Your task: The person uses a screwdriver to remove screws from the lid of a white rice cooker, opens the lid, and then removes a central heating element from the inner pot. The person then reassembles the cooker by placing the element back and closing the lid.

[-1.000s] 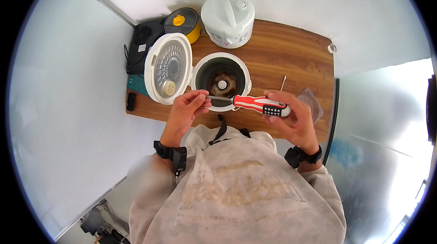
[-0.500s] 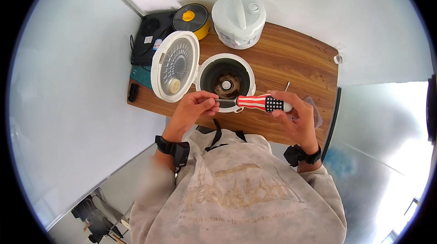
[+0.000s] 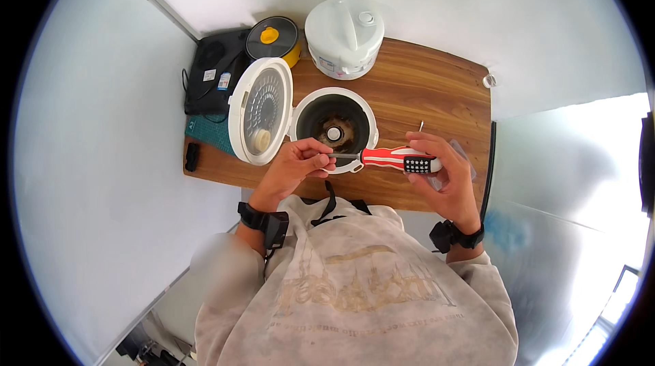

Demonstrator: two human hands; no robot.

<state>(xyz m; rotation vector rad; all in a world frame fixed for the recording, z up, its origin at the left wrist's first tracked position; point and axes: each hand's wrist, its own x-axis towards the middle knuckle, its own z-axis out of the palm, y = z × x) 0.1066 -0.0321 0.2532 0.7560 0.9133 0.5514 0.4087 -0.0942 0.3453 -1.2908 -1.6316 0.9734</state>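
My two hands hold a screwdriver [image 3: 383, 156] level over the front rim of an open rice cooker [image 3: 372, 122]. Its handle has red and white stripes and a black section with white stars. At the butt end, my right hand [image 3: 450, 178] has thumb and fingers closed round the handle. Thumb and fingertips of my left hand [image 3: 293, 169] pinch the metal shaft near its far end, hiding the tip. Inside the cooker no inner pot sits; the dark cavity shows brown stains and a round central knob [image 3: 333, 134]. The raised lid [image 3: 238, 120] leans to the left.
Behind stand a closed white rice cooker [image 3: 344, 28] and a yellow pot with a dark lid [image 3: 271, 42]. A black flat appliance [image 3: 205, 86], green cutting mat [image 3: 210, 133] and small black object [image 3: 192, 156] lie left. Right are a small thin tool [image 3: 421, 125] and a clear plastic tray [image 3: 464, 154].
The screwdriver handle has turned about its length, showing its stars and stripes differently. My right fingers have shifted on it. The whole view has moved slightly.
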